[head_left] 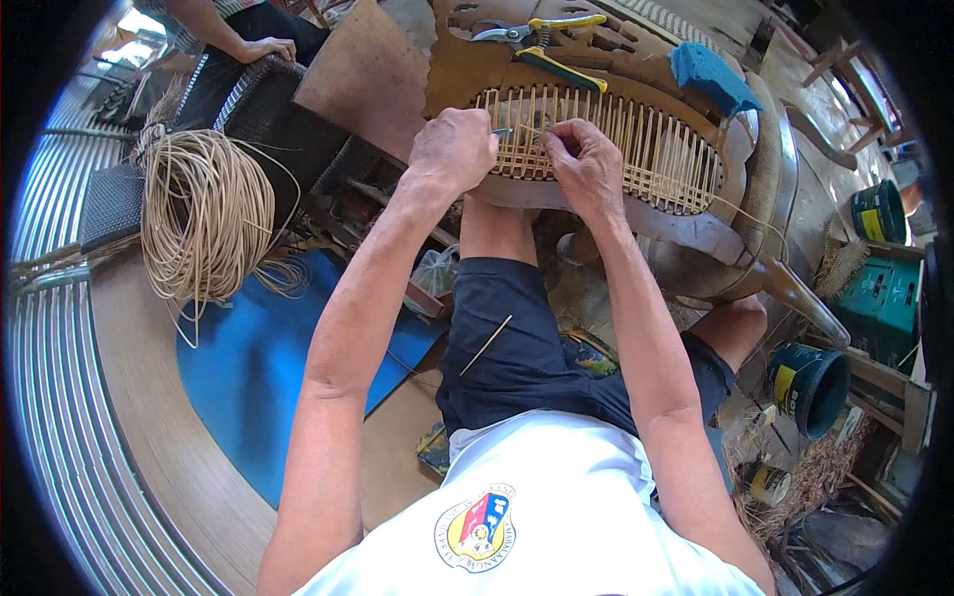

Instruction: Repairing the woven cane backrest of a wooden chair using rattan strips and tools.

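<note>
An oval wooden frame (686,233) lies across in front of me, its opening strung with pale cane strands (646,149). The cross-weave is denser toward its near edge. My left hand (452,149) is closed at the left end of the weave, round a thin tool with a metal tip (504,131) poking out past the fingers; the rest of it is hidden. Over the middle of the strands, my right hand (588,167) pinches what looks like a cane strand between thumb and forefinger. One loose strand (740,211) trails off the frame's right end.
Yellow-handled pruning shears (542,40) and a blue sponge-like pad (714,77) lie on the wood beyond the weave. A large cane coil (207,214) hangs at left. Another person's hand (266,50) rests at upper left. Buckets (810,389) and a green crate (874,308) stand at right.
</note>
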The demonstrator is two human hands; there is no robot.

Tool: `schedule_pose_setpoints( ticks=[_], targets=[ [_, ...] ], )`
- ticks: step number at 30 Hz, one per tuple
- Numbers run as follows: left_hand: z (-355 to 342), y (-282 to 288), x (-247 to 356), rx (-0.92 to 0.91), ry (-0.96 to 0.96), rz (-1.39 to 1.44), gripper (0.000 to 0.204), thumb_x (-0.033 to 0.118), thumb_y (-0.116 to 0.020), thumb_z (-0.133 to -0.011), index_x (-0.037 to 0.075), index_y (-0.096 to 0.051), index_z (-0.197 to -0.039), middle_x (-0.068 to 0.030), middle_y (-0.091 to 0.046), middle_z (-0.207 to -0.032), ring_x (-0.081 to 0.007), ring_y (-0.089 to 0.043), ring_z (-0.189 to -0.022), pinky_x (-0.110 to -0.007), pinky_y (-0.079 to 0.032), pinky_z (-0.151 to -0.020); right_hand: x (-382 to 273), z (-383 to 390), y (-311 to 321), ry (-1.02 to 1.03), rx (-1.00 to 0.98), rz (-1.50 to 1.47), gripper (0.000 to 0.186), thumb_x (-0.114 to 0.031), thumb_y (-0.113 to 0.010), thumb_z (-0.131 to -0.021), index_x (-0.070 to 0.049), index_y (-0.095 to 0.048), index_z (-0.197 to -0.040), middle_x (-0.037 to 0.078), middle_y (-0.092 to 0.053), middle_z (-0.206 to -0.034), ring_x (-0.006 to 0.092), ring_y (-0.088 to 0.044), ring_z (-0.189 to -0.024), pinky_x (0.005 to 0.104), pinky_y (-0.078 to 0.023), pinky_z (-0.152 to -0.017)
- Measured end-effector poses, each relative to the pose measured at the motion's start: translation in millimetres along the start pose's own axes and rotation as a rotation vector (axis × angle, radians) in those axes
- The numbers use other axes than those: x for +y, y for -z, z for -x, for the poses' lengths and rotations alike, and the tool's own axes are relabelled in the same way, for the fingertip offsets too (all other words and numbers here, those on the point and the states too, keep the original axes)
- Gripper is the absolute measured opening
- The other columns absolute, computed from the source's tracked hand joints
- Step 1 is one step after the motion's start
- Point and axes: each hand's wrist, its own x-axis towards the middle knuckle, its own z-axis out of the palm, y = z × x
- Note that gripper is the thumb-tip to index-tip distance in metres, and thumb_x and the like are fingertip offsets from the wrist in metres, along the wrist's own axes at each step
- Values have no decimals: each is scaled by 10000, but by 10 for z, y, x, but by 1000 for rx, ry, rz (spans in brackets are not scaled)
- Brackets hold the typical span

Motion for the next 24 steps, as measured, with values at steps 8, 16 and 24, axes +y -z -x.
schedule_pose_setpoints(
  ticks=[8,16,24],
  targets=[
    [-36,-112,-232,31,-73,254,287,290,-681,-951,42,-796,-1037,-205,-774,-987,-361,-755,-923,-451,-588,-871,79,8,8,44,-3,44,135,-150,-741,-965,-23,-744,-1012,15,-695,-798,66,-607,-715,257,-506,-675],
    [-50,-224,-408,71,-161,437,294,284,-734,-961,2,-779,-1032,-133,-750,-824,-178,-700,-732,-325,-555,-677,56,10,-9,55,25,42,125,-144,-743,-962,-23,-744,-993,-1,-685,-777,60,-598,-699,247,-498,-660],
    [-82,-289,-447,154,-336,469,231,219,-699,-949,3,-770,-993,-164,-750,-869,-264,-715,-766,-382,-561,-710,22,9,-18,21,13,55,119,-111,-736,-931,5,-726,-951,86,-678,-839,170,-647,-732,321,-526,-702]
  ],
)
